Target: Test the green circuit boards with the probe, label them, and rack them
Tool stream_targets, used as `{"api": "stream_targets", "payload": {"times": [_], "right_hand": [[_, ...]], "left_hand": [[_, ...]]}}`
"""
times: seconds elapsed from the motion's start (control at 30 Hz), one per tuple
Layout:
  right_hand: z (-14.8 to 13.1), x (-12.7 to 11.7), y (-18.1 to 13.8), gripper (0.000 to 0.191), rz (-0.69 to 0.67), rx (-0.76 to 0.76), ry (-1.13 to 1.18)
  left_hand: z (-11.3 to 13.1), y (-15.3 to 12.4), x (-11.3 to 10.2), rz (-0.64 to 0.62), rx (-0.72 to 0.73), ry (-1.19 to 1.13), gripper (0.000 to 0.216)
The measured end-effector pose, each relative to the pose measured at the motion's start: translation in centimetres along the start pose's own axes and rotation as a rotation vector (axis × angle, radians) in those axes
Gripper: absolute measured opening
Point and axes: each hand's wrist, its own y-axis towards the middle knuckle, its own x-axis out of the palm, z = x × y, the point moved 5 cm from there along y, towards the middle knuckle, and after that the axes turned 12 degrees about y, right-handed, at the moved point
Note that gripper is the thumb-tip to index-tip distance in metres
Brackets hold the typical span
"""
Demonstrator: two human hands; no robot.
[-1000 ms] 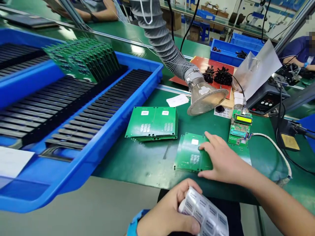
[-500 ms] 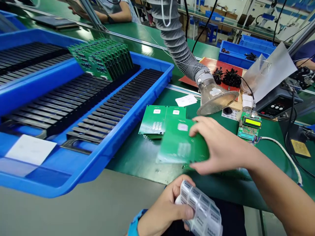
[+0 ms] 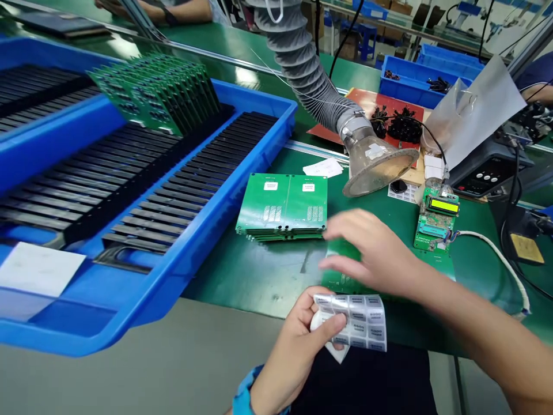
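My left hand (image 3: 309, 334) grips a curled sheet of labels (image 3: 360, 323), silver with rows of small printed stickers, thumb on top. Above it, my right hand (image 3: 367, 251) holds nothing, its thumb and fingers apart and slightly blurred. Under the right hand lies a green circuit board (image 3: 341, 276), partly hidden by the hand and wrist. Left of the right hand is a stack of green circuit boards (image 3: 285, 202); the top one bears two white labels near its far edge. The right fingertips are close to the stack's right corner; whether they touch it I cannot tell.
A blue tray (image 3: 242, 202) with black slotted racks fills the left, with upright circuit boards (image 3: 155, 92) in it. A grey fume hose (image 3: 319, 86) hangs over the bench. At right are a small tester with a lit display (image 3: 443, 204) and its white cable (image 3: 501, 248).
My right hand has let go of the circuit board, which now lies on the stack. The label sheet in my left hand has turned and risen slightly. The view has shifted a little.
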Motion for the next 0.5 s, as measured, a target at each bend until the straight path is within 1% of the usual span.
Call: {"api": "stream_targets", "payload": {"times": [0.03,0.1,0.17,0.2,0.27,0.33,0.43,0.5], "right_hand": [[0.1,0.0,-1.9,0.023,-0.028,0.119,0.098],[0.4,0.4,-5.3,0.016,-0.043,0.332,0.263],[0.6,0.9,-7.6,0.011,-0.026,0.483,0.365],[0.8,1.1,-8.3,0.009,-0.003,0.532,0.394],[1.0,1.3,-8.9,0.009,0.060,0.594,0.425],[1.2,1.4,-9.0,0.013,0.100,0.623,0.445],[1.5,1.4,-8.9,0.014,0.096,0.642,0.446],[1.5,1.5,-8.9,0.014,0.087,0.644,0.432]], "left_hand": [[0.0,0.1,-0.1,0.020,0.012,0.017,0.034],[-0.1,0.2,-0.2,0.053,0.040,0.065,0.033],[-0.2,0.3,-0.1,0.069,0.069,0.123,0.030],[-0.2,0.3,0.0,0.066,0.082,0.151,0.027],[0.1,0.3,0.2,0.051,0.109,0.226,0.022],[0.7,0.3,0.2,0.058,0.161,0.350,0.016],[1.9,0.4,0.2,0.110,0.291,0.566,0.007],[2.4,0.4,0.3,0.161,0.346,0.643,0.009]]}}
